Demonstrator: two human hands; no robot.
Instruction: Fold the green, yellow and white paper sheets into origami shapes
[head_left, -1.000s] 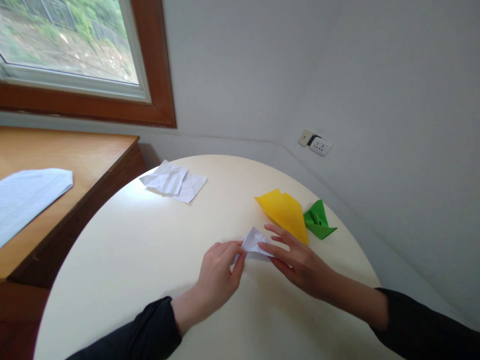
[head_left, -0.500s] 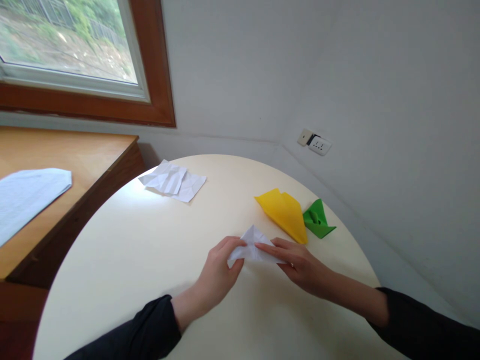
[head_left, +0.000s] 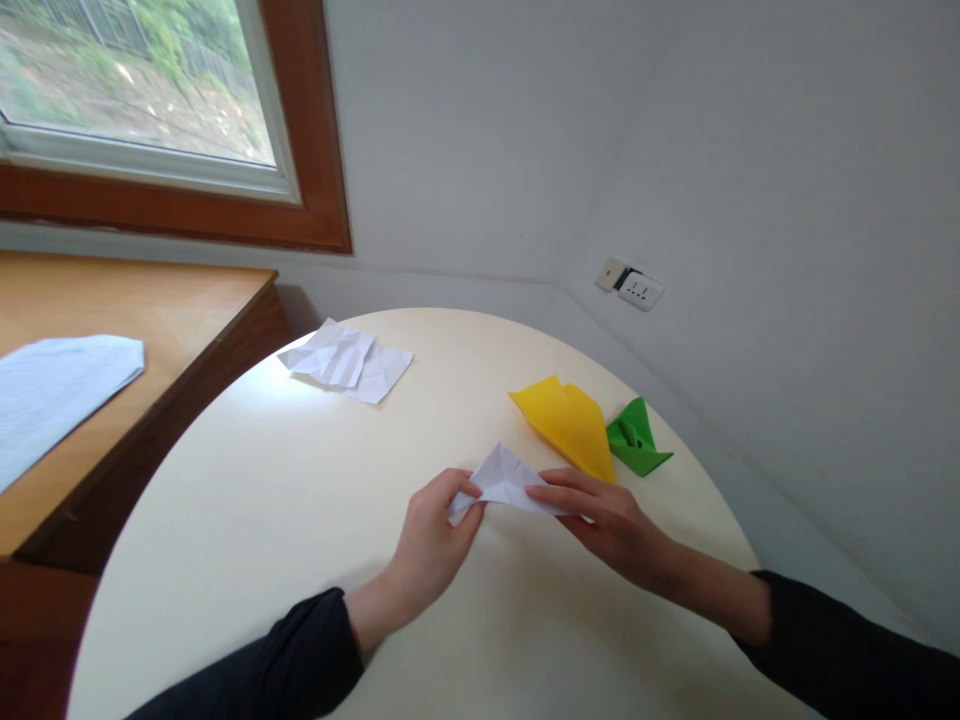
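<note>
White paper point(head_left: 504, 480) pinched between hands

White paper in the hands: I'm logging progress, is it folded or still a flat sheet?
Folded. The white paper forms a small creased, pointed shape, pinched by the left hand and right hand.
</note>
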